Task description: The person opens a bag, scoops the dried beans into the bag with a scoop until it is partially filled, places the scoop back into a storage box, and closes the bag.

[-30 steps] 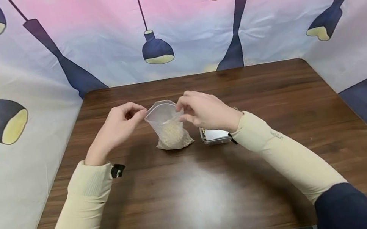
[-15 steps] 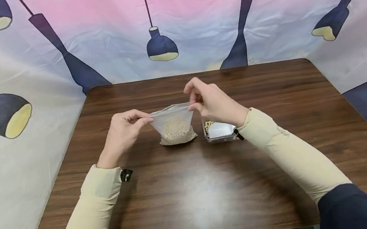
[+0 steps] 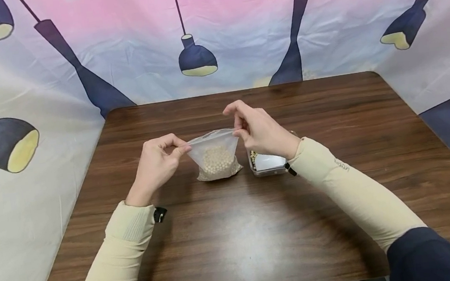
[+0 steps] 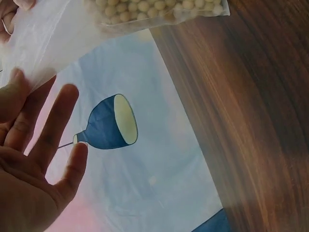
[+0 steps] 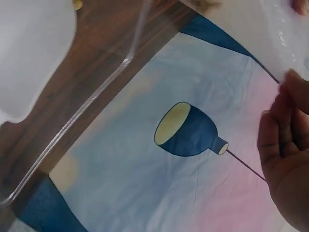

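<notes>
A small clear plastic bag [image 3: 215,153] with pale round beans in its bottom stands on the brown table [image 3: 236,233]. My left hand [image 3: 160,160] pinches the bag's top left corner. My right hand [image 3: 255,129] pinches its top right corner, and the bag's top edge is stretched flat between them. In the left wrist view the bag [image 4: 72,34] and its beans [image 4: 159,9] lie at the top, beside my left hand [image 4: 29,159]. The right wrist view shows the bag's film [image 5: 285,29] above my right hand [image 5: 287,150].
A small clear plastic box [image 3: 267,163] holding a few beans and something white sits just right of the bag, partly behind my right wrist. A cloth backdrop printed with dark lamps [image 3: 197,62] surrounds the table on three sides.
The bag's mouth, open and rounded a second ago, is now pulled flat and straight between both hands. The hands have moved slightly apart and hold nearly still since half a second ago.
</notes>
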Tool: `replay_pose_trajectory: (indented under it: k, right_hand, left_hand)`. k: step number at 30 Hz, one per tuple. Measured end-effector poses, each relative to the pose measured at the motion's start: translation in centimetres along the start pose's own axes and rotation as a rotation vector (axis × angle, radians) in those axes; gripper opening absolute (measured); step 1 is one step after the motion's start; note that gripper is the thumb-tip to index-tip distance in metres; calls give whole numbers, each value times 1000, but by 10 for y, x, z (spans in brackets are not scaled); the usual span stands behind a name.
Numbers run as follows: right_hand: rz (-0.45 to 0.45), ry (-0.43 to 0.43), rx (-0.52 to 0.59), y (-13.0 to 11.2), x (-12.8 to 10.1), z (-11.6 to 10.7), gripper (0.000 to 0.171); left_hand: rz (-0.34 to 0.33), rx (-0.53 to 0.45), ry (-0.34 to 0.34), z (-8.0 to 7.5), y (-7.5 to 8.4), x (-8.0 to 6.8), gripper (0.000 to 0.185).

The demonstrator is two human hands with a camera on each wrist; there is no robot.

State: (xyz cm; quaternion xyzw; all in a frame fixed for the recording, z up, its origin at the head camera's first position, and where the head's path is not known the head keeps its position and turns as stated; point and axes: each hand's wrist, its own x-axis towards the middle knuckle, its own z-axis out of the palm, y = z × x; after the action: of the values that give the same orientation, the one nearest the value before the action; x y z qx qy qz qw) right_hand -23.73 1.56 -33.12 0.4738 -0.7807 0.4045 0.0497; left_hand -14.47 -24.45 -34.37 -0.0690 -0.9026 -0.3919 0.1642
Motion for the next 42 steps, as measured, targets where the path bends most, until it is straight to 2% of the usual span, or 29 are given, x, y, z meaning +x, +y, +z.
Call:
replay_pose_trajectory:
  k: [3,5,7,10,12,16,18,21,25,28,32,37,40,42]
  right_hand:
    - [21,-27,-26,2,-3,4,23]
    - [43,-48,-32,3,-3,6,19]
    - [58,-56,-35,4,-2,8,18]
    - [83,-36,-11,2,0,11,10]
    - [82,-8,-30,0,1,15,6]
    - [67,68,-98,-4,2,20,11]
    - [64,80,-133,-6,2,20,11]
    - [77,34,-193,-8,2,16,5]
    - [70,-82,-261,-12,9,13,25]
    - [56,-127,-273,-15,18,15,24]
    - [76,-103,-253,-17,24,21,7]
    - [63,-69,-267,-20,25,28,9]
    - [73,-101,-301,-21,26,29,6]
    - [87,-140,-338,-23,27,26,6]
  left_hand:
    - [-2,-50,-64,-5,14,-2,6]
    - [-8,-103,-106,-6,18,-3,7]
    - [0,-150,-116,-4,20,-1,11]
    - [50,-178,-87,5,7,5,9]
    - [112,-146,-53,9,2,7,6]
    - [246,-36,9,11,4,11,11]
    - [289,10,20,11,6,13,12]
    - [272,31,-23,9,10,14,9]
    - [232,44,-123,8,18,17,10]
    - [248,26,-165,12,21,22,14]
    - [259,-45,-153,18,22,26,23]
    - [238,-71,-105,17,23,24,31]
    - [215,-62,-86,16,23,23,28]
    - [212,-54,-97,17,24,23,27]
